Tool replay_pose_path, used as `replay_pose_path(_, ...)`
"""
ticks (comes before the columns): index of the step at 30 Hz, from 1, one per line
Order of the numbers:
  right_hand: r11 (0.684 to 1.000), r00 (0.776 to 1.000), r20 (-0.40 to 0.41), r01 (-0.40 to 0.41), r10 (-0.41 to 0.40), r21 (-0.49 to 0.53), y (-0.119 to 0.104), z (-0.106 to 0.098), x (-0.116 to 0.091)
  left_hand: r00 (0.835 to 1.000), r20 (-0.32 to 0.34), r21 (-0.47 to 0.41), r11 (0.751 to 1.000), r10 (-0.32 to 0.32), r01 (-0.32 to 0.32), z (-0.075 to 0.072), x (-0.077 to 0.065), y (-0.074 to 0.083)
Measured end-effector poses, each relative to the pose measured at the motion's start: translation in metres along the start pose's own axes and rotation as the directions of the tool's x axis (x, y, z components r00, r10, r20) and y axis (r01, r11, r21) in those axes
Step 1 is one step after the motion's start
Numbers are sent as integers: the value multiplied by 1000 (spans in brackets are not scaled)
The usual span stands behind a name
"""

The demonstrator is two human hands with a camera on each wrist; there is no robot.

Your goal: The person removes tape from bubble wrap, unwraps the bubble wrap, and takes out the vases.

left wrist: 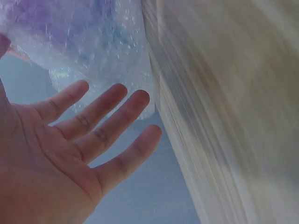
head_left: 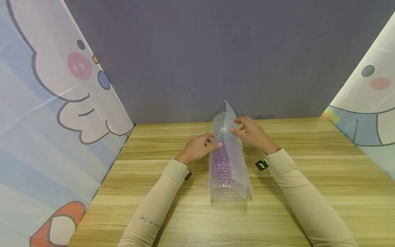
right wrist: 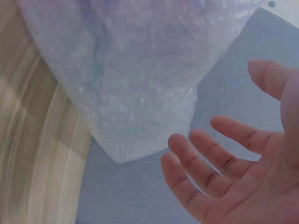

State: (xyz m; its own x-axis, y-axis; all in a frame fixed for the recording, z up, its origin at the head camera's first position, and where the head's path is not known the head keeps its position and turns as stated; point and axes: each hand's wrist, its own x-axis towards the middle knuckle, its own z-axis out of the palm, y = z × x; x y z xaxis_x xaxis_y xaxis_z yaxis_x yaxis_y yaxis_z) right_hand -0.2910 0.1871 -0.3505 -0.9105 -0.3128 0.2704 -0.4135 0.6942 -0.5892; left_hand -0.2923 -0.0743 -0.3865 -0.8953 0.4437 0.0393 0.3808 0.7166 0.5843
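Note:
A long purple item wrapped in clear bubble wrap lies on the wooden table, its far end near the grey wall. At the far end a loose pointed flap of the wrap stands up. My left hand is at the roll's left side, its thumb over the wrap; in the left wrist view the fingers are spread and relaxed beside the plastic. On the right side, my right hand is close to the raised flap, thumb and fingers apart. The right wrist view has its fingers loosely bent beside the wrap, gripping nothing.
The wooden table ends against a dark grey wall. Cartoon-printed cloths hang at the left and the right. Each wrist wears a small black strap-mounted device, the right one showing a yellow mark.

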Motion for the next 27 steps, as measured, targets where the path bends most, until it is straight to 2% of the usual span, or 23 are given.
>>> replay_pose_path(6, 1000, 1000, 26, 5, -5, 8, -3, 4, 0, 999, -36, 18, 1000, 0, 1, 6, 1, 7)
replay_pose_path(12, 1000, 1000, 14, 0, 0, -21, -8, 8, 0, 997, -75, 49, 999, 10, -7, 10, 0, 13)
replay_pose_path(27, 996, 998, -16, -57, 56, -68, -17, 13, -3, 995, -101, 88, 996, 26, -17, 18, 0, 20)
